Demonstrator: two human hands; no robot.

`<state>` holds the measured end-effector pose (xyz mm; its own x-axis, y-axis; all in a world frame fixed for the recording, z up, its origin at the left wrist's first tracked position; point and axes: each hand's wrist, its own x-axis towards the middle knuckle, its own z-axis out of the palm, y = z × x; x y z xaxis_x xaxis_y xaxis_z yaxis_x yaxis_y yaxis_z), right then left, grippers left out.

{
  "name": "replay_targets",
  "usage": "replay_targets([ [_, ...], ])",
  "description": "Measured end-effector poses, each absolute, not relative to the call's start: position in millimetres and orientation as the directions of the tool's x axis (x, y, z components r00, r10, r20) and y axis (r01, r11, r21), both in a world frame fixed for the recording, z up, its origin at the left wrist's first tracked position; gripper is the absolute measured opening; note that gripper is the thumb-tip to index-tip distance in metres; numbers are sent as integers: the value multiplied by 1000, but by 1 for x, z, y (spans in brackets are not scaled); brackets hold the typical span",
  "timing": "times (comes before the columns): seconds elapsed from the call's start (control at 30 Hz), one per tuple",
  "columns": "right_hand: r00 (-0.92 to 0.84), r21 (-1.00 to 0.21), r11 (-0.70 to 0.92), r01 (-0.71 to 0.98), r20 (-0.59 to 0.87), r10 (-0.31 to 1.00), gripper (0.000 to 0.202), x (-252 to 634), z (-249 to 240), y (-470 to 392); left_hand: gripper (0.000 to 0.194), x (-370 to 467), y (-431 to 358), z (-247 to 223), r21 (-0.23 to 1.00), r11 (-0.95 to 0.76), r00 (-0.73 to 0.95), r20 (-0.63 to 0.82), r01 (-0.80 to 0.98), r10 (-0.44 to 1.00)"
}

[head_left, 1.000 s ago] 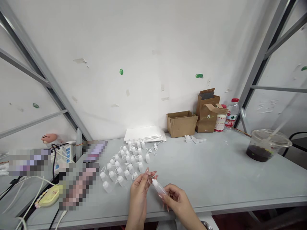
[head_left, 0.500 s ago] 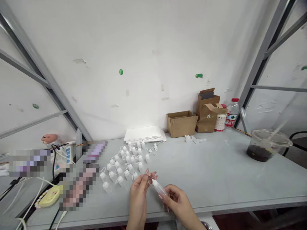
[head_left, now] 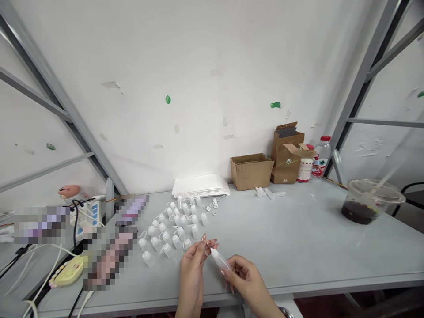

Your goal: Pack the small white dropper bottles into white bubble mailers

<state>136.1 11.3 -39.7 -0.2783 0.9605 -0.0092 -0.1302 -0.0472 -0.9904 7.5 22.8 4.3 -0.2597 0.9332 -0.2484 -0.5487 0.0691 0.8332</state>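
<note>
My right hand (head_left: pixel 244 274) grips a small translucent squeeze bottle (head_left: pixel 220 260) by its lower body. The bottle lies tilted, its white nozzle pointing up and left toward my left hand (head_left: pixel 194 263). A thin white strap loop (head_left: pixel 207 250) shows by the nozzle, pinched between thumb and fingers of that left hand; its far end is hidden by the fingertips. Left of my hands stands a group of several similar white bottles (head_left: pixel 168 251), many with loose strap loops. Small white rings and caps (head_left: pixel 215 206) lie behind them.
Along the wall are a stack of white sheets (head_left: pixel 198 183), an open cardboard box (head_left: pixel 251 173), a brown paper bag (head_left: pixel 285 163) and a red-capped bottle (head_left: pixel 321 159). White plastic pieces (head_left: pixel 270 193) lie before the box. A drink cup (head_left: pixel 361 212) is right; cables and a power strip (head_left: pixel 88 216) left.
The view has shifted very slightly. Both hands keep nearly the same pose, with the bottle and strap in almost the same place.
</note>
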Motion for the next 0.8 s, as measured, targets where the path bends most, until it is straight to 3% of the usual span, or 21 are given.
replay_targets([
  [0.37,-266,-987,-70,-142,-30,964,39,136,-36,10,34,8,24,1,846,54,-266,-226,-530,937],
  [0.63,-267,-993,-48,-106,-18,964,36,135,-39,9,32,5,24,2,916,34,-284,-159,-400,945],
  [0.73,-271,-1000,-4,-14,0,962,30,135,-38,8,32,4,24,-1,919,24,-292,-150,-393,945],
  [0.8,-265,-982,116,149,73,961,23,136,-34,8,31,2,23,-4,902,18,-304,-164,-431,938],
])
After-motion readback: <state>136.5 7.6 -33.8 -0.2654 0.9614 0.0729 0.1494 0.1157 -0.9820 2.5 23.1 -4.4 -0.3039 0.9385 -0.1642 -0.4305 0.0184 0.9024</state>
